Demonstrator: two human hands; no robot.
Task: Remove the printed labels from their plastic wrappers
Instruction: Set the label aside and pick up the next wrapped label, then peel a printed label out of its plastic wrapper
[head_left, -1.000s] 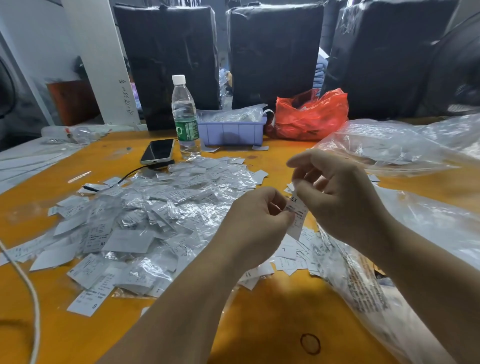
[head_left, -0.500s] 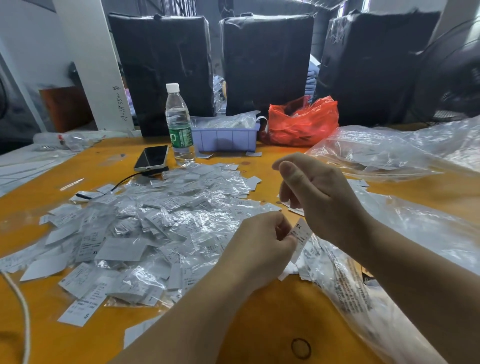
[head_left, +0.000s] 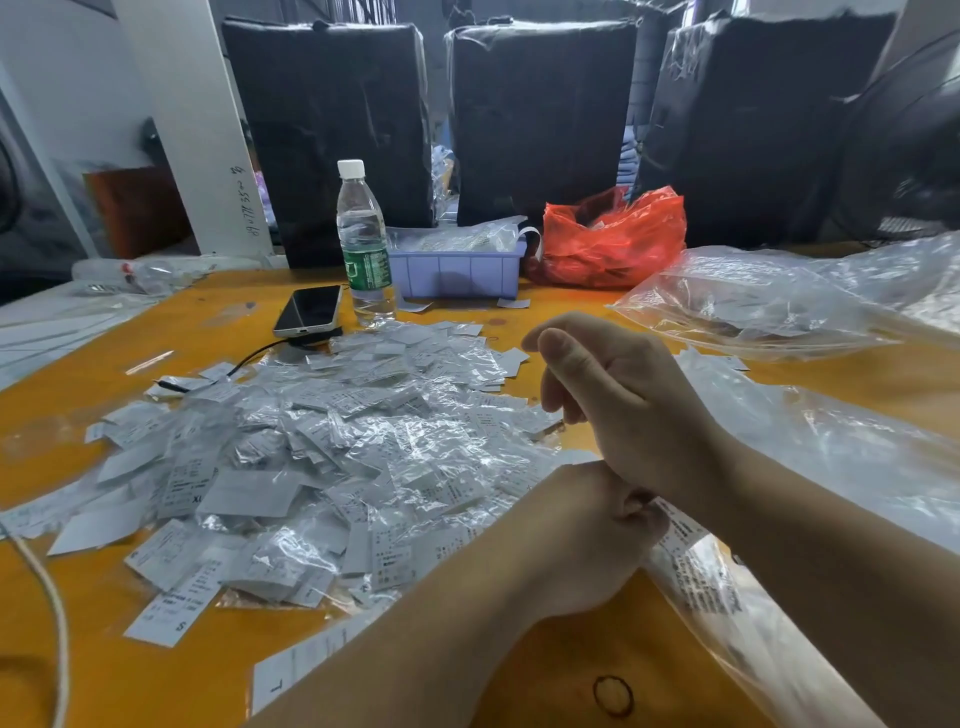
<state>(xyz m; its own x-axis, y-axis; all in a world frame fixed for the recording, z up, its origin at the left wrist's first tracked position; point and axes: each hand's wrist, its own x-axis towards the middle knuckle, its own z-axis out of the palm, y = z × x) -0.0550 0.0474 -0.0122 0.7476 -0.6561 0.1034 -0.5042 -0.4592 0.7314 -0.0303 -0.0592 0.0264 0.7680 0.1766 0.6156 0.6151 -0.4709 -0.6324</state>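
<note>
1. A white cord (head_left: 54, 613) runs along the left edge of the orange table (head_left: 156, 675).
2. A wide heap of labels (head_left: 322, 457), some bare, some in clear wrappers, covers the table's left and middle.
3. Behind the heap lies a phone (head_left: 309, 310) with a black cable; just right of it stands a water bottle (head_left: 363, 244).
4. A lilac tray (head_left: 457, 273) sits behind the bottle, with a red bag (head_left: 613, 239) next to it and three black-wrapped bundles (head_left: 540, 114) along the back.
5. The left hand (head_left: 587, 545) is low over the near table, fingers curled; they pinch a label (head_left: 675, 525) whose printed end shows to the right of the knuckles.
6. The right hand (head_left: 618, 405) is raised above the left, loosely curled, thumb out; whether it holds anything I cannot tell. Its wrist crosses over the left hand and hides part of it and of the label.
7. A clear bag (head_left: 696, 582) with print lies under the right forearm.
8. More clear bags (head_left: 769, 306) spread over the right side of the table.
9. A dark ring (head_left: 613, 696) lies near the front edge.
</note>
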